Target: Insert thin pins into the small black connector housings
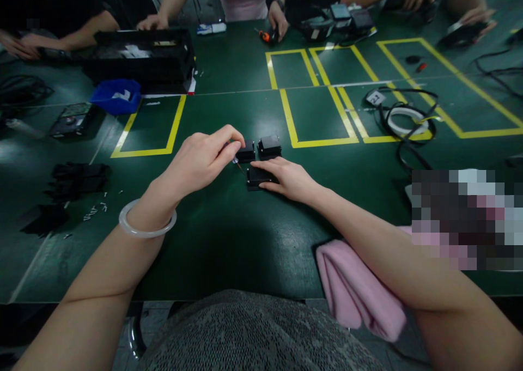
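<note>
One near block [258, 177], small and black, lies on the green tabletop [229, 251], between the person's two hands. Left hand [200, 158]: grip pinched closed, thumb and forefinger on a small thin tool [236, 160], tip angled down just beside the block's left end; contact can't tell. Right hand [290, 177]: grip part open, thumb and fingers straddling the same block, holding its right part; pressure can't tell. Just beyond, side by side: left rear block [247, 152], close to left fingertips, and right rear block [269, 144]. Far left: loose screws [90, 214], near dark parts [84, 177]; blue bin [104, 96] farther back. Right: cable bundle [390, 121]; pink cloth [347, 278] hanging at the front edge, by the right forearm. Co-worker's hand [279, 22] across, at an orange-and-black tool [265, 35].
</note>
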The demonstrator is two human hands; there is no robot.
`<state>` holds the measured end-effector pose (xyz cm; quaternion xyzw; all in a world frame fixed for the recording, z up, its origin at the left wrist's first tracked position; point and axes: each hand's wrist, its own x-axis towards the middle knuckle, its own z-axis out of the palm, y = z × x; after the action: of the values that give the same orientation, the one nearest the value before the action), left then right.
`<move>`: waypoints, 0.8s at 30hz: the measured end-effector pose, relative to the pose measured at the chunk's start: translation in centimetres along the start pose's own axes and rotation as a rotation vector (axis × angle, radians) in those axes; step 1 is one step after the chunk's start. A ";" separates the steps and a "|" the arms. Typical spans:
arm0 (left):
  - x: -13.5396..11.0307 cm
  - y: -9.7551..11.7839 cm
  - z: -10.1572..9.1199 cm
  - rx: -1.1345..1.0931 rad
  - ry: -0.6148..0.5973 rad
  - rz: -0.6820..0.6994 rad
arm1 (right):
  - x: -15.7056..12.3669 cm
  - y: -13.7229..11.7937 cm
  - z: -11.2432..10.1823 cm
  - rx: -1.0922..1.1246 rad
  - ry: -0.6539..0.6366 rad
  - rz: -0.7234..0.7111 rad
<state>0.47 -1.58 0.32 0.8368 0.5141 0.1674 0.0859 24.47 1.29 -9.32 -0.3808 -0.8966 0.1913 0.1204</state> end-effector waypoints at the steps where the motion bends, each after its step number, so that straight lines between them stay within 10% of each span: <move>1: 0.0 0.0 0.0 0.002 -0.003 0.001 | 0.0 0.0 0.0 -0.002 -0.001 0.001; 24: 0.0 -0.2 -0.2 0.065 -0.022 0.006 | 0.1 -0.2 0.0 -0.002 0.000 0.010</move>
<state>0.18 -1.50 0.43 0.8425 0.5159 0.1414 0.0638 24.32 1.27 -9.20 -0.3854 -0.8949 0.1911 0.1188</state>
